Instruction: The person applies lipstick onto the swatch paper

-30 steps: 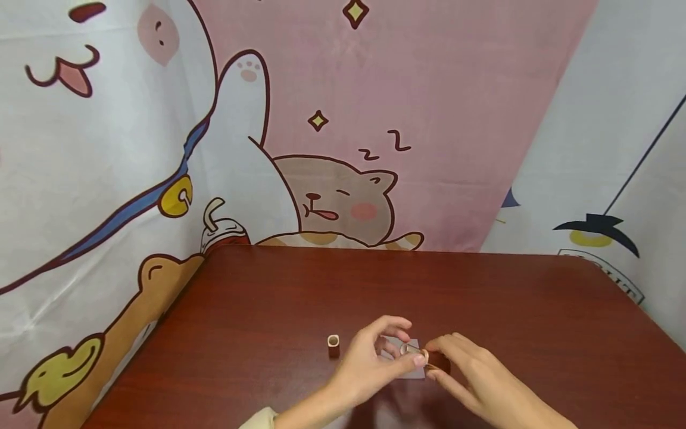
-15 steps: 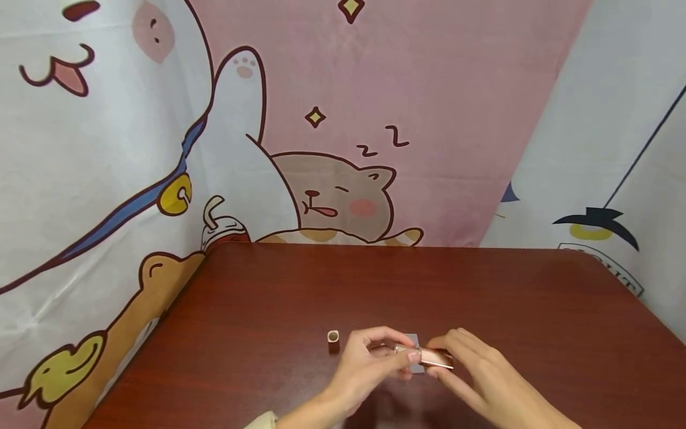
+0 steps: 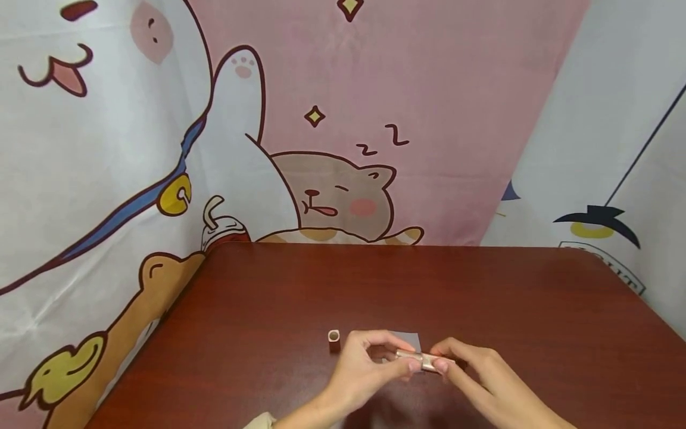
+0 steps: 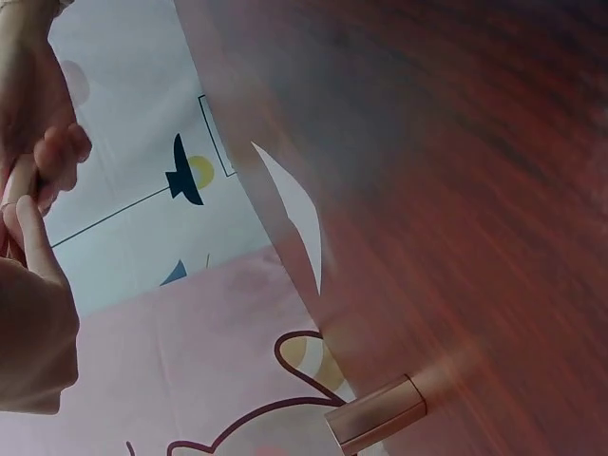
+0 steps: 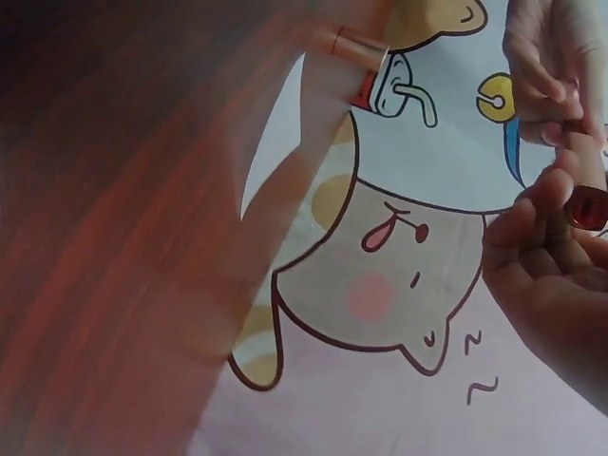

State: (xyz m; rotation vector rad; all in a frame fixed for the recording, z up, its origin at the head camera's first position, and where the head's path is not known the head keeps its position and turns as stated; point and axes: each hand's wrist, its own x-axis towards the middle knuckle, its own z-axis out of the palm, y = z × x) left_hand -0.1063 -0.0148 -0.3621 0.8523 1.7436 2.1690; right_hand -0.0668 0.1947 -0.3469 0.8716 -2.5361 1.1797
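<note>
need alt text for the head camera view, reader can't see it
A person's left hand and right hand pinch opposite ends of a small shiny tube above a red-brown table. A small open-topped case stands upright left of the hands, and a pale sheet lies partly hidden behind them. Beyond the table is a cartoon-printed backdrop.

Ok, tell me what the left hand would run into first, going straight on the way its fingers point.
Probably the right hand: the left hand points toward it, and both pinch the same shiny tube. The pale sheet seems to lie below that line, though depth is unclear.
</note>
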